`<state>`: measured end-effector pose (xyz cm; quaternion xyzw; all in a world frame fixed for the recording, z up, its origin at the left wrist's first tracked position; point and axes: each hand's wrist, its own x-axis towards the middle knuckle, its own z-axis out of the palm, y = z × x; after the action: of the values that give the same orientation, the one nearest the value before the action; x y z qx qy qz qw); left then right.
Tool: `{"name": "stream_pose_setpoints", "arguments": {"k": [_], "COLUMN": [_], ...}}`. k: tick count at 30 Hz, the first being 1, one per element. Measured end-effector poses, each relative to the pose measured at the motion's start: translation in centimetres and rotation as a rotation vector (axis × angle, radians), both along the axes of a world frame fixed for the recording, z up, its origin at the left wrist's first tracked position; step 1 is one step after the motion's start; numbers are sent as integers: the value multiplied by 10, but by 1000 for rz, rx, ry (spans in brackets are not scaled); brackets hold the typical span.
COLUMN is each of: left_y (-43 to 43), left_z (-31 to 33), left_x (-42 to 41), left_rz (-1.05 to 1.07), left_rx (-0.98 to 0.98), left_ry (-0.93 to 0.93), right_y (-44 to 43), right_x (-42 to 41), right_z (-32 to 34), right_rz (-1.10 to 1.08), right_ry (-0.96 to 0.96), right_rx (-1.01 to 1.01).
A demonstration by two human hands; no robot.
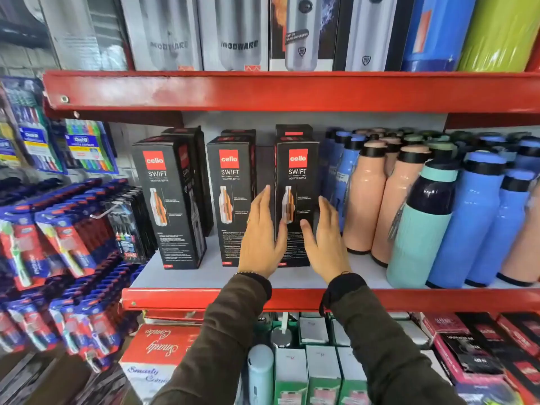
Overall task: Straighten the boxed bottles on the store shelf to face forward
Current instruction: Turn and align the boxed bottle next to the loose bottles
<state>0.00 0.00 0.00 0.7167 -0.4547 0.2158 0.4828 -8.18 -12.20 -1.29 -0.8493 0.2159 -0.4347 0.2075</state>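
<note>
Both sleeves enter from the bottom edge, closest to the lens, and end in two flat, open hands set either side of one carton. Left hand (264, 238): fingers straight and pressed together, lying along the left face of the right box (298, 182), thumb tip on its front near the printed bottle. Right hand (325, 238): fingers likewise straight and close together beside the right face, thumb angled toward the front panel; whether the fingers touch the card cannot be told. Neither hand pinches or wraps; the palms bracket the carton, a hold that probably suits turning or sliding it squarely without lifting.

Position of the task items: three front cartons stand upright on the grey shelf board (204, 276), with more cartons behind. The right box and the middle box (230, 182) show their front labels nearly square to the aisle. The left box (166, 200) is turned, its side panel showing, so it likely remains to be straightened.

Clearances: a narrow gap separates the middle and right boxes, occupied by the left fingers. Loose peach bottles (365, 200) stand just beside the right hand, limiting rightward travel. Bare board lies ahead of the cartons up to the red shelf lip (175, 298).
</note>
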Motion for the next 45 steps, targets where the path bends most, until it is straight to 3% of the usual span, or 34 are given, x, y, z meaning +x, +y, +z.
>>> {"name": "stream_pose_setpoints", "arguments": {"k": [5, 12, 22, 31, 36, 41, 45], "left_y": [-19, -26, -29, -29, -36, -39, -38], "left_z": [-12, -32, -36, -32, -25, -23, -32], "left_x": [9, 24, 31, 17, 13, 14, 17], "left_rz": [-16, -114, -167, -176, -87, -244, -287], "left_rx": [78, 78, -50, -243, -208, -146, -141], "left_ry": [356, 555, 607, 589, 510, 735, 720], "right_y": [-17, -21, -23, -28, -36, -39, -41], "right_x": [17, 24, 15, 5, -2, -6, -9], "right_z": [-13, -27, -22, -8, -8, -7, -11], "right_rz": [98, 129, 215, 219, 214, 279, 362], "right_ry": [2, -52, -143, -209, -171, -90, -18], "right_rx": [309, 428, 510, 450, 447, 449, 489]}}
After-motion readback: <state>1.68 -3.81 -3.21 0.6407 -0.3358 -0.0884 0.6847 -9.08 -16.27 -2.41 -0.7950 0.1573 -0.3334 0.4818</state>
